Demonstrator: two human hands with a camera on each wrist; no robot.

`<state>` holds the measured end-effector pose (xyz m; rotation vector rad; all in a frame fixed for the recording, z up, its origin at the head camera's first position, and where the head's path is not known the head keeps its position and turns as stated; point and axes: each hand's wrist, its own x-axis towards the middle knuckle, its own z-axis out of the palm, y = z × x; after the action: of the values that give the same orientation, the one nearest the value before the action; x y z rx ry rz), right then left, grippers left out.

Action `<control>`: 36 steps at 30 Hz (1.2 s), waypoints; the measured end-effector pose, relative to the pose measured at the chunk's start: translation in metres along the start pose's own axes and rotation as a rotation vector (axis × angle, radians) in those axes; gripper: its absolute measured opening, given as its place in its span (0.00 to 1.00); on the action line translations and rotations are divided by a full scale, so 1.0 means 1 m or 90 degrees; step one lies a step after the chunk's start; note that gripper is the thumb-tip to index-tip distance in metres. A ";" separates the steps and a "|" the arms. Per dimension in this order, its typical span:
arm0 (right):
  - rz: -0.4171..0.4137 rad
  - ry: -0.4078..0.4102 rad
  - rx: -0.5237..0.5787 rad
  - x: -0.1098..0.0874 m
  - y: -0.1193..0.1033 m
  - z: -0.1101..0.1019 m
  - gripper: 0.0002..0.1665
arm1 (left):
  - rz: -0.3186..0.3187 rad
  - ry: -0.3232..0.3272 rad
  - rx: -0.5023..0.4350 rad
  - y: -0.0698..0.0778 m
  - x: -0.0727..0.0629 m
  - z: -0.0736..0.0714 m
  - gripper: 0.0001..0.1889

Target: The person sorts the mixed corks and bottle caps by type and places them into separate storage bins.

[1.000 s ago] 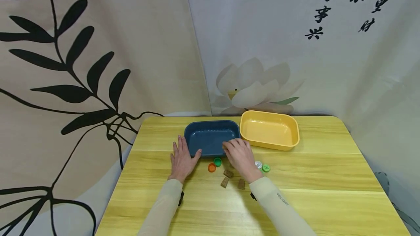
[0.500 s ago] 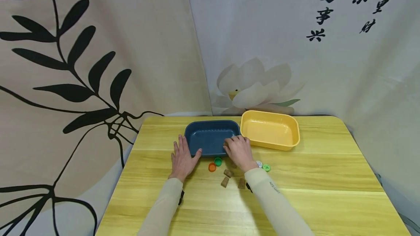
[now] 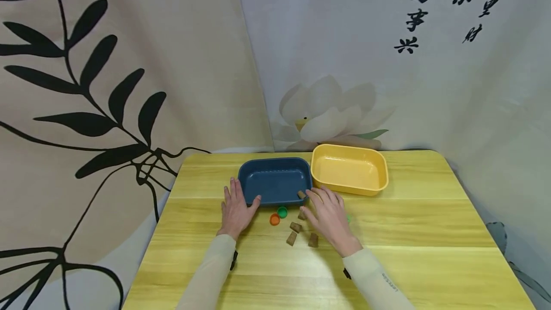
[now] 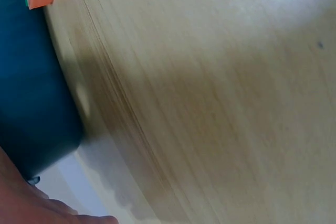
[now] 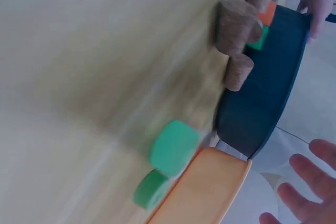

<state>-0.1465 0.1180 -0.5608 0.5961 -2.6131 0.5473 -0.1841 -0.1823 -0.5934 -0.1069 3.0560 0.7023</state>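
Note:
My left hand (image 3: 236,210) rests at the front left corner of the blue tray (image 3: 275,160), fingers along its left side and thumb at the front rim. In the head view a brown cork stopper (image 3: 301,194) lies inside the tray near its front right corner. Just right of it is my right hand (image 3: 329,216), its fingers spread and holding nothing; the right wrist view shows those fingers (image 5: 312,177) apart. In front of the tray lie several more tapered corks (image 3: 295,227), an orange bottle cap (image 3: 274,219) and a green bottle cap (image 3: 281,212).
A yellow tray (image 3: 350,188) stands against the blue one's right side. Two light green caps (image 5: 175,148) lie in front of it, mostly behind my right hand in the head view. A printed cloth (image 3: 193,61) hangs behind the wooden table (image 3: 409,252).
My right hand, earlier with fingertips together over the blue tray's front right, has spread its fingers and drawn back right. A cork now shows in the tray. The left hand stays put.

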 end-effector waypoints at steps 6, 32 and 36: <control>-0.005 -0.032 0.000 -0.037 0.005 -0.009 0.40 | -0.002 -0.001 -0.013 0.000 -0.001 0.000 0.56; -0.033 -0.183 -0.113 -0.076 -0.001 0.007 0.28 | -0.002 -0.003 -0.001 0.000 -0.002 0.001 0.56; -0.043 -0.164 -0.104 -0.076 -0.002 0.006 0.22 | 0.004 0.002 -0.005 -0.001 -0.002 0.000 0.56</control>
<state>-0.0843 0.1380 -0.6005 0.7413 -2.8291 0.2457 -0.1817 -0.1825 -0.5939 -0.0992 3.0575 0.7139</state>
